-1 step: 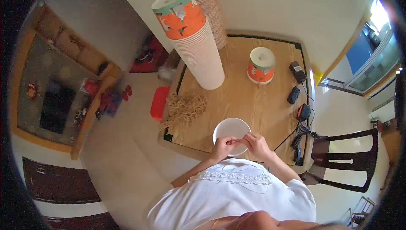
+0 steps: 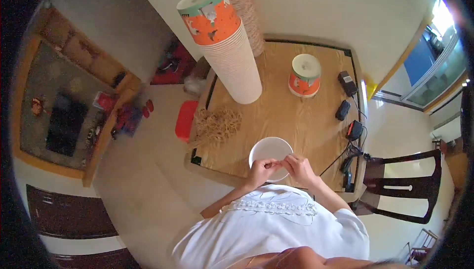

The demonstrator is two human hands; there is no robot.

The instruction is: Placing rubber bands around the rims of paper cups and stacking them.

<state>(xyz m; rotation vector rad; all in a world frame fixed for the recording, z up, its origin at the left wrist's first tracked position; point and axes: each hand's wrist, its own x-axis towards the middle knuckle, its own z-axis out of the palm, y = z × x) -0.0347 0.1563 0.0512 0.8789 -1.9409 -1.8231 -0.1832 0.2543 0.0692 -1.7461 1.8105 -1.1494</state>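
Note:
A white round paper bucket [image 2: 270, 146] stands mouth up at the table's near edge, close to my body. Over its near side my left hand [image 2: 262, 171] and my right hand [image 2: 299, 169] meet, fingertips almost touching. Both hands are closed in a pinch. Whatever lies between the fingers is too small to make out. To the left of the bucket is a loose heap of tan, curly strands, like twine or paper cord [image 2: 217, 126].
On the wooden table [image 2: 276, 116] a tall stack of nested buckets [image 2: 229, 56] leans, with another stack [image 2: 244, 7] behind it. An upturned orange-and-green bucket [image 2: 304, 83] stands farther back. Black adapters [image 2: 347, 83] and cables line the right edge. A dark chair [image 2: 405, 187] stands right.

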